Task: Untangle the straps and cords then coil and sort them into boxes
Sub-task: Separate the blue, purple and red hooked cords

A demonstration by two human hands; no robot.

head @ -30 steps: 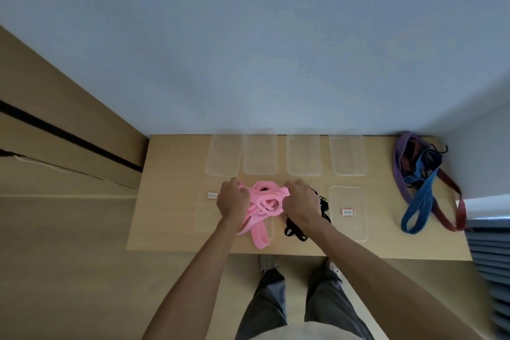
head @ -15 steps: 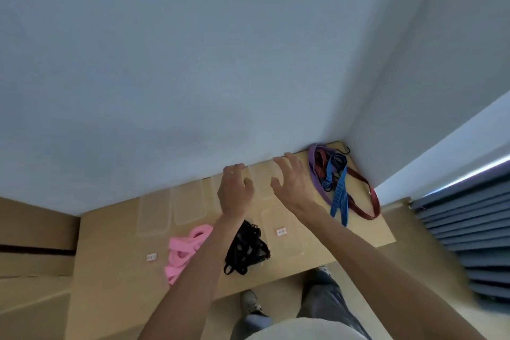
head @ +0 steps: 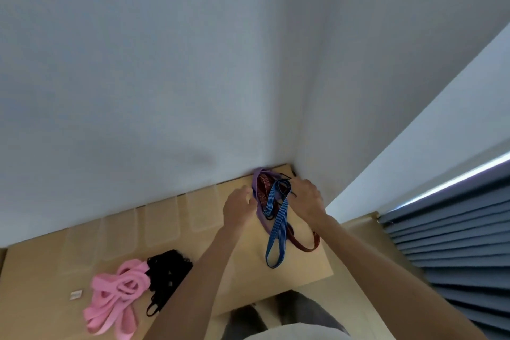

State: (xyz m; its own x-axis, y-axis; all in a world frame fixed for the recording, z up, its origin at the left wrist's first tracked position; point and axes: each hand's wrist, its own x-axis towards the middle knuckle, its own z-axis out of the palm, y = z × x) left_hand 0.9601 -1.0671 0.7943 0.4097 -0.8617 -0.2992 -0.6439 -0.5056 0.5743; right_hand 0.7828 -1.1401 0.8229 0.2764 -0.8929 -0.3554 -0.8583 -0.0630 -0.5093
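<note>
A tangle of purple, maroon and blue striped flat straps (head: pixel 271 210) lies in the wooden desk's (head: pixel 242 265) far right corner, long axis running toward the near edge. The left hand (head: pixel 238 208) and right hand (head: pixel 309 199) flank it, fingers curled at the straps; actual grip cannot be told.

Tangle at far right corner of table: purple strap (head: pixel 259 217), maroon strap (head: pixel 302 245), blue striped strap (head: pixel 277 225) trailing toward near edge, thin black cord (head: pixel 284 175) | pink strap (head: pixel 117 299) loosely coiled, near left | black cord bundle (head: pixel 167 273) touching its right side | clear boxes (head: pixel 162 219) in row along wall
</note>
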